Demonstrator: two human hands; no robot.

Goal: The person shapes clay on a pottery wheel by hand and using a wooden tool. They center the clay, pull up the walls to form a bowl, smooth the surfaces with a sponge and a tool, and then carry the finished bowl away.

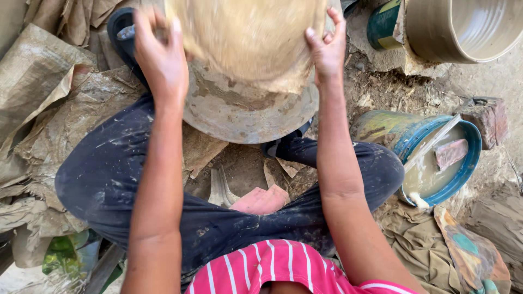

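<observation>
Here, a seated person's left hand (160, 57) and right hand (327, 51) each grasp opposite edges of a blurred tan clay form (248, 38) above a round wheel (245, 111); a blue bucket (468, 163) sits nearby.

It is a rough pottery workshop: dirt floor (381, 87), a slip bucket (441, 163), sacking (38, 103), a clay-caked wheel (245, 117).
</observation>
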